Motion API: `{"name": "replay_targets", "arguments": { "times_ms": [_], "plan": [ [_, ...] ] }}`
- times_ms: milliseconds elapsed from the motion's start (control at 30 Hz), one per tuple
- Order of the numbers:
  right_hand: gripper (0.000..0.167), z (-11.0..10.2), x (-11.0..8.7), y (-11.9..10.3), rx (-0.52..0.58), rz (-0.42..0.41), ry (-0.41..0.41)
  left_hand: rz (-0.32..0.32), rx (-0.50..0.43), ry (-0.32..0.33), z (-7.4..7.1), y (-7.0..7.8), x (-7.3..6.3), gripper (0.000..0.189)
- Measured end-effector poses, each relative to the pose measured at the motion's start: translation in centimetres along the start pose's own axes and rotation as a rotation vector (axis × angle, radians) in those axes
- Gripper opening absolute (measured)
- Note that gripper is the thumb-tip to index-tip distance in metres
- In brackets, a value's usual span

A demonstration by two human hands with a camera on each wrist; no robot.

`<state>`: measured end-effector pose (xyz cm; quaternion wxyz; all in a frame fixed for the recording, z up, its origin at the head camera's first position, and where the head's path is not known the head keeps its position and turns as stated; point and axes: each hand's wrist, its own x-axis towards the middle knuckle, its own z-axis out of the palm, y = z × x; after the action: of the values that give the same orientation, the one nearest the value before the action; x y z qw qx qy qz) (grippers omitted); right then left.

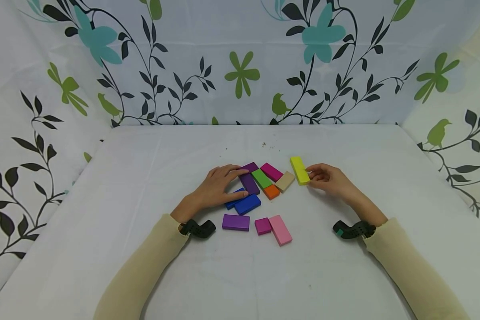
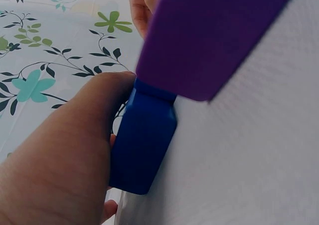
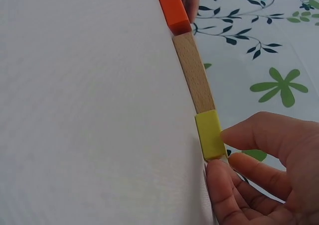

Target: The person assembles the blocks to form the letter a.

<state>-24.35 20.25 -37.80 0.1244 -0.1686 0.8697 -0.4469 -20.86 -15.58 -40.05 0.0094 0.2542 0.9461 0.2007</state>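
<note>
My left hand (image 1: pixel 218 184) lies over the left side of a cluster of flat blocks, fingers stretched out. Its fingers reach a dark purple block (image 1: pixel 249 183), with another purple block (image 1: pixel 250 167) behind. The thumb extends over two blue blocks, the front blue block (image 1: pixel 248 205) showing most. On the right, my right hand (image 1: pixel 330 180) holds a yellow block (image 1: pixel 300 170) by its near right end with curled fingers. In the right wrist view the yellow block (image 3: pixel 210 134) is in line with a plain wooden block (image 3: pixel 193 73) and an orange block (image 3: pixel 173 8).
Green (image 1: pixel 262 178) and magenta (image 1: pixel 271 171) blocks fill the cluster's middle. Nearer to me lie a lighter purple block (image 1: pixel 236 222), a small magenta block (image 1: pixel 262 226) and a pink block (image 1: pixel 280 230). A leaf-patterned cloth (image 1: pixel 200 26) hangs behind the white tabletop (image 1: pixel 328 275).
</note>
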Motion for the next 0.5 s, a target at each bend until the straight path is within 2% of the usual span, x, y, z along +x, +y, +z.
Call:
{"name": "replay_targets", "arguments": {
  "times_ms": [133,500],
  "plan": [
    [0.044,0.07,-0.01,-0.18,0.000,-0.015,0.016,-0.002,-0.002,-0.002,-0.04,-0.02,-0.04,0.068],
    [0.034,0.08,-0.25,-0.66,0.003,-0.029,0.124,0.006,-0.014,-0.003,0.05,-0.13,0.08,0.067]
  ]
}}
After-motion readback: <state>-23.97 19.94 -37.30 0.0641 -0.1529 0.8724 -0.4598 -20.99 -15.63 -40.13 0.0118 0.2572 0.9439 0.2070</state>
